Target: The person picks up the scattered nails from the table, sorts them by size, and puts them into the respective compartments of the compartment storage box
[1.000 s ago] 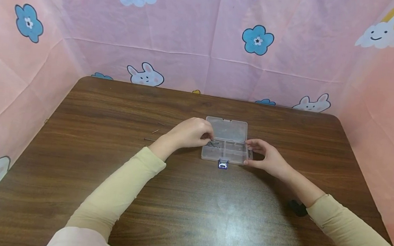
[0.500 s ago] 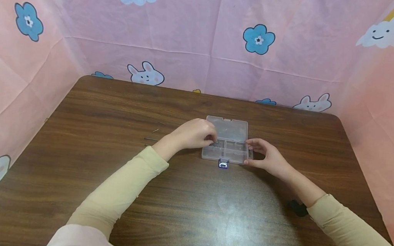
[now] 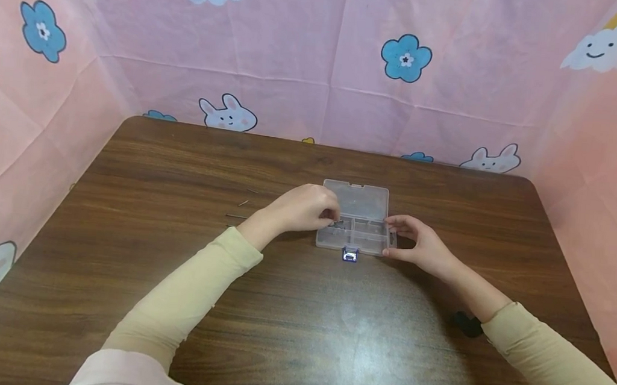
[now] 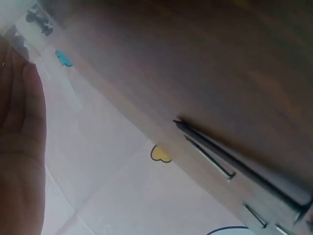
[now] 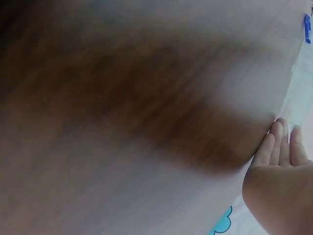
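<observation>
A clear plastic compartment box (image 3: 368, 244) lies on the table with its lid (image 3: 359, 201) folded back. Over its back left compartment, my left hand (image 3: 307, 209) pinches small dark nails (image 3: 340, 224), largely hidden by the fingers. My right hand (image 3: 418, 243) grips the right end of the box, thumb at the front corner and fingers at the back. Left of the box lie loose nails (image 3: 236, 216). The left wrist view shows a long nail (image 4: 239, 169) beside a shorter nail (image 4: 210, 157), and dark pieces (image 4: 39, 22) in the box at the upper left.
A blue latch (image 3: 350, 254) sticks out from the front of the box. Under the right forearm is a dark object (image 3: 467, 324) on the wooden table (image 3: 275, 335). Pink printed cloth (image 3: 298, 46) hangs round the back and sides.
My left hand has moved slightly right and lower into the back left compartment, and less of the nails shows at its fingertips. The right hand keeps its grip on the box.
</observation>
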### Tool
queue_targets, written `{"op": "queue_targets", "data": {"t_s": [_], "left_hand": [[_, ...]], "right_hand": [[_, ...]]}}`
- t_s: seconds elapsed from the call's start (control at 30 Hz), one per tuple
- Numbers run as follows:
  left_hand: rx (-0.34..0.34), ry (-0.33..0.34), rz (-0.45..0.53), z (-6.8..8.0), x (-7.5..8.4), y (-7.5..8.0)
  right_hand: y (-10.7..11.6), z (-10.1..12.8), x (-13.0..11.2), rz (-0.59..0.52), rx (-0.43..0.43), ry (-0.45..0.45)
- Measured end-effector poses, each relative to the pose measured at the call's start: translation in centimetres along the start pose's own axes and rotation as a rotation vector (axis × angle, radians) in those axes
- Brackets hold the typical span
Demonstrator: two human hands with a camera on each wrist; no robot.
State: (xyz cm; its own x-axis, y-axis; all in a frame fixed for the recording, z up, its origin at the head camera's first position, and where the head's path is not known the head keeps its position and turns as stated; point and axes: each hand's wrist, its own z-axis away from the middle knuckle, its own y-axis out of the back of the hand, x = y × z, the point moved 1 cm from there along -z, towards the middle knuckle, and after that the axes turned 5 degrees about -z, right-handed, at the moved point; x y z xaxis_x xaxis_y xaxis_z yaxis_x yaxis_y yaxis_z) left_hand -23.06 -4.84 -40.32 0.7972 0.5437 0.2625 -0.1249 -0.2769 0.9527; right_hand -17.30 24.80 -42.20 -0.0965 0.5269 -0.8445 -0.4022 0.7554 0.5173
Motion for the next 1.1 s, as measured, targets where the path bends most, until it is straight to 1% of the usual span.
{"op": "queue_targets", "data": {"t_s": [0.23,0.37,0.4,0.6,0.63,0.77,0.9,1.1], "left_hand": [[0.066,0.023,0.034,0.5,-0.9,0.7],[0.087,0.053,0.028,1.2,-1.8,1.3],[0.091,0.054,0.034,1.5,-2.4,1.0],[0.079,0.116,0.044,3.4,-4.0,1.5],[0.078,0.136,0.040,3.8,-3.8,2.0],[0.077,0.182,0.049,5.3,-4.7,2.6],[0.072,0.206,0.049,6.6,-5.6,2.9],[0.091,0.236,0.062,8.4,-6.7,3.3]], "right_hand": [[0.3,-0.2,-0.1,0.013,0.001,-0.003],[0.3,-0.3,-0.2,0.005,0.004,-0.007],[0.4,-0.3,-0.1,0.006,0.005,-0.010],[0.3,-0.4,0.2,0.010,-0.001,-0.017],[0.3,-0.4,0.2,0.008,-0.002,-0.017],[0.2,-0.5,0.1,0.009,0.000,-0.013],[0.1,-0.5,0.1,0.016,0.001,-0.016],[0.2,-0.4,0.3,0.016,0.005,-0.018]]}}
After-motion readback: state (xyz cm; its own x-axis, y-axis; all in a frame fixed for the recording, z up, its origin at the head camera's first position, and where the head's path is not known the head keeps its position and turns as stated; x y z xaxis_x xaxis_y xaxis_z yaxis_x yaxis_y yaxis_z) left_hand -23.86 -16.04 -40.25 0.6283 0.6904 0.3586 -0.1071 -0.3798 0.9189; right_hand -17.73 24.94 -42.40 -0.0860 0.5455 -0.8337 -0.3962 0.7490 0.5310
